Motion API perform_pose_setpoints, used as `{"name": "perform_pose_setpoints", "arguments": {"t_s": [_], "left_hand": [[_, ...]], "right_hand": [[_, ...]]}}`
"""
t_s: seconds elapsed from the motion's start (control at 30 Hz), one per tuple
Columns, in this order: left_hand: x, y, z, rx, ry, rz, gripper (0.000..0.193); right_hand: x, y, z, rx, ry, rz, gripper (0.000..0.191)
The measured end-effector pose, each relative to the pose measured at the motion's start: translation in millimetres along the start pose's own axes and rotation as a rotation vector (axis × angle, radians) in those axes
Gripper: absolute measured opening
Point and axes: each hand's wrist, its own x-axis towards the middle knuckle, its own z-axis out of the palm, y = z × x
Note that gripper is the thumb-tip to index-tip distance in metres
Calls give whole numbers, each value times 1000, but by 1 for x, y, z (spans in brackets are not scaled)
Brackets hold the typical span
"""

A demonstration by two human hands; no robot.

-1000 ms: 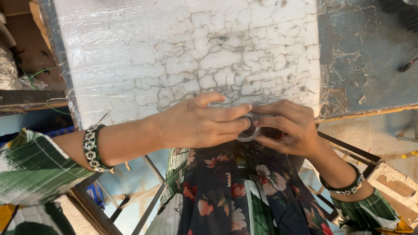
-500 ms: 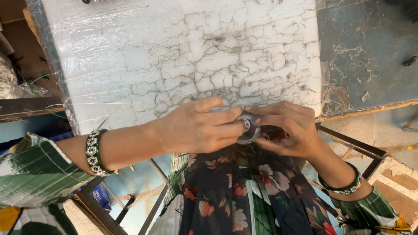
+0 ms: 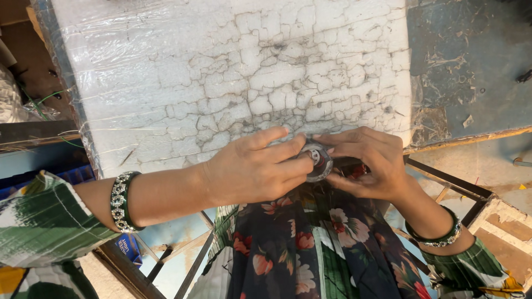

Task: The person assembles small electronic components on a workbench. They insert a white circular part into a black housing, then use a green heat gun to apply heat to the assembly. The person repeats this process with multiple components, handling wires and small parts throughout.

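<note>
Both my hands meet at the near edge of a white, cracked foam board [image 3: 233,72] wrapped in clear film. My left hand [image 3: 252,169] and my right hand [image 3: 368,163] pinch a small round silver-coloured metal part [image 3: 318,160] with a reddish centre between their fingertips. The part is held over my lap, just below the board's edge. Each wrist wears a green and silver bangle. Most of the part is hidden by my fingers.
A grey, stained worktop [image 3: 471,61] lies right of the foam board. Dark metal frame bars [image 3: 449,177] run under the table edge. My floral dress [image 3: 310,249] fills the lower middle. A blue crate [image 3: 127,243] sits low on the left.
My hands have stayed together on the small part; the view has shifted slightly and the fingers have turned the part a little.
</note>
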Motion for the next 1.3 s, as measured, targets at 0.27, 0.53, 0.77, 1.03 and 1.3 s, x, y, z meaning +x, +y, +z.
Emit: {"name": "perform_pose_setpoints", "arguments": {"t_s": [0.27,0.53,0.77,1.03,1.3], "left_hand": [[-3,4,0,-79,-22,-16,12],[6,-28,14,-406,32,56,9],[1,-51,4,-521,39,-44,17],[6,-53,-15,-440,39,-19,17],[71,-33,15,-442,-43,-101,24]], "right_hand": [[-3,0,2,18,2,-3,49],[6,6,-2,1,18,48,47],[28,3,-7,18,25,154,59],[58,-27,-32,-8,1,187,51],[60,-164,-153,-408,108,2,21]]}}
